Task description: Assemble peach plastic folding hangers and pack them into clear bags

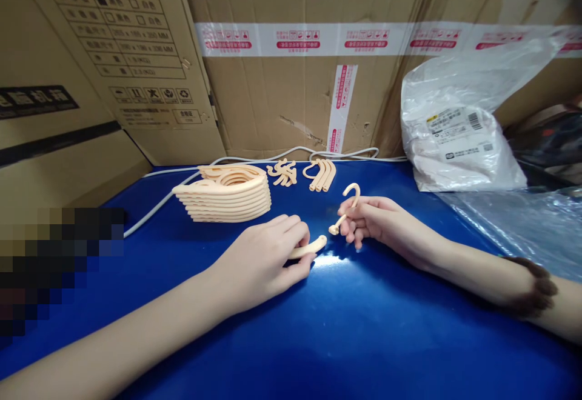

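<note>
Hook [348, 201] and curved bar [309, 247], both peach plastic, sit in opposite hands just above the blue tabletop [364, 327]. The right hand [373, 221] has its grip clamped on the hook's straight shank, threaded end aimed at the left. The left hand [266, 260] pinches the bar, its tip poking out towards that end; the two pieces are near but apart. Doing this well likely means lining the shank square with the bar's end and steadying both wrists on the tabletop. A stack of hangers [227, 194] and loose hooks [321, 174] lie behind
</note>
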### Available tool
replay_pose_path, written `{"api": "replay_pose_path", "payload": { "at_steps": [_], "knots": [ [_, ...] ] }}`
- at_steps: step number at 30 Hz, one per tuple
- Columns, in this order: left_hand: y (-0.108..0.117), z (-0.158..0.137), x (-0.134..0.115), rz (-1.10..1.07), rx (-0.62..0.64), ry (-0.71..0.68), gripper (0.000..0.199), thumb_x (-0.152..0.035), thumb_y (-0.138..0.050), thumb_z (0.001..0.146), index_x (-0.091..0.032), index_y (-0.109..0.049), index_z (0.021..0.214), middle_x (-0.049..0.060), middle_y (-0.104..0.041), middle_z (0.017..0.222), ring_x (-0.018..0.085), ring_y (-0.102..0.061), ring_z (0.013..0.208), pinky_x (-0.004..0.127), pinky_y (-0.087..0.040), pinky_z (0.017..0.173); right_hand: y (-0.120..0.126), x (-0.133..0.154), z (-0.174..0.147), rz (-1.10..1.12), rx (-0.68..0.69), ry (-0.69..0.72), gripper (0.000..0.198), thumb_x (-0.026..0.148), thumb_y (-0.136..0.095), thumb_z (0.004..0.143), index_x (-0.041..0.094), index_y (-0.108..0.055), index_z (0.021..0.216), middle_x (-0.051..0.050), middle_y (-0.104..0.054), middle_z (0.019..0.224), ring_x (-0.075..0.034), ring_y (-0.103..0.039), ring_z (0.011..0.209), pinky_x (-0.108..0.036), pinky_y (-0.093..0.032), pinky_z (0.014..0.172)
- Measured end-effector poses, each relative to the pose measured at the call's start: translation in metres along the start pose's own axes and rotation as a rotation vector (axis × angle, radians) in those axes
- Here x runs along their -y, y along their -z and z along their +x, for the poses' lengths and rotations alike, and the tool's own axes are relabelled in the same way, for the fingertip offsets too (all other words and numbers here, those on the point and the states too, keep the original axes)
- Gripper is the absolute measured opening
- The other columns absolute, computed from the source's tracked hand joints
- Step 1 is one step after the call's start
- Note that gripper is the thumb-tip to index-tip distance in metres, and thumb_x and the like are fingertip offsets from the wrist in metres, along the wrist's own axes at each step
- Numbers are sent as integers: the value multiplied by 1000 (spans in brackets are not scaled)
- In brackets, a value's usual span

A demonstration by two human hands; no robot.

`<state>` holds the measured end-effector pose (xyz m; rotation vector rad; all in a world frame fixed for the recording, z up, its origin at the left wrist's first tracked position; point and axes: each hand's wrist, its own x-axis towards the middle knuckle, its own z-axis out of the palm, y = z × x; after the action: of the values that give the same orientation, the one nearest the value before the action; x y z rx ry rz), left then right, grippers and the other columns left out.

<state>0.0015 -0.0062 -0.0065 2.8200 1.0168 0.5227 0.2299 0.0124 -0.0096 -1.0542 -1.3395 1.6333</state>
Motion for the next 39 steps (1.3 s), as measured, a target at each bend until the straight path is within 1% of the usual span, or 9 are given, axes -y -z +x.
{"api": "replay_pose_path", "payload": {
  "at_steps": [2, 5, 9, 12, 15, 21, 28, 33, 39],
  "knots": [
    [1, -1, -1, -50, -14, 39, 13, -26, -45, 92, -19, -47, 81, -2, -52, 73, 13, -48, 60, 24, -33, 54, 1, -1, 0, 22, -11, 4, 14, 27, -61, 85, 14, -62, 92, -3, -67, 71, -10, -60, 59, -23, -49, 56],
    [1, -2, -2, -115, -7, 105, 10, -28, -41, 92, -21, -42, 84, -5, -49, 65, 11, -44, 51, 22, -31, 51, 1, -1, -2, 26, -20, -5, 24, 25, -62, 84, 13, -64, 104, -2, -67, 70, -10, -58, 57, -24, -48, 56],
    [0, -2, -2, -121, 9, 144, 9, -28, -37, 92, -22, -42, 90, -7, -48, 57, 11, -45, 44, 23, -27, 47, 1, 0, -3, 19, -21, -11, 31, 24, -62, 84, 12, -64, 113, -3, -68, 72, -10, -57, 57, -24, -48, 58],
    [0, -2, -3, -45, 36, 153, 17, -30, -35, 94, -21, -43, 82, -6, -48, 55, 12, -46, 45, 24, -25, 48, 0, 2, -3, 10, -26, -17, 34, 23, -61, 85, 12, -63, 117, -4, -70, 73, -10, -58, 57, -24, -48, 58],
    [0, -2, -4, 24, 78, 156, 24, -30, -33, 94, -21, -36, 72, -4, -49, 55, 14, -47, 48, 25, -24, 49, -2, 3, -4, 4, -29, -28, 37, 21, -59, 86, 11, -60, 122, -5, -70, 73, -10, -58, 57, -23, -48, 58],
    [-1, -3, -3, 51, 78, 118, 24, -30, -29, 95, -22, -33, 73, -4, -50, 57, 14, -45, 48, 26, -20, 49, 1, -1, -4, 2, 10, 2, 50, 20, -59, 87, 18, -48, 136, -2, -70, 74, -10, -60, 58, -21, -48, 57],
    [-1, -5, -4, 60, 76, 97, 22, -28, -30, 95, -22, -33, 74, -3, -50, 58, 15, -45, 49, 27, -18, 50, 2, -2, -4, -34, 47, 16, 54, 21, -58, 87, 20, -44, 140, -2, -71, 74, -10, -60, 59, -20, -48, 57],
    [-1, -4, -4, 69, 80, 85, 19, -27, -31, 94, -22, -35, 76, -4, -51, 59, 15, -44, 49, 27, -16, 49, 0, 0, -4, -40, 34, 41, 55, 19, -56, 88, 20, -41, 140, -2, -71, 74, -9, -59, 58, -19, -47, 55],
    [-2, -4, -5, 36, 69, 75, 18, -26, -28, 96, -22, -36, 81, -4, -53, 62, 15, -46, 49, 26, -20, 49, -2, 1, -6, 3, 18, 42, 55, 15, -53, 87, 21, -40, 140, 1, -69, 69, -8, -58, 55, -18, -47, 54]
  ]
}}
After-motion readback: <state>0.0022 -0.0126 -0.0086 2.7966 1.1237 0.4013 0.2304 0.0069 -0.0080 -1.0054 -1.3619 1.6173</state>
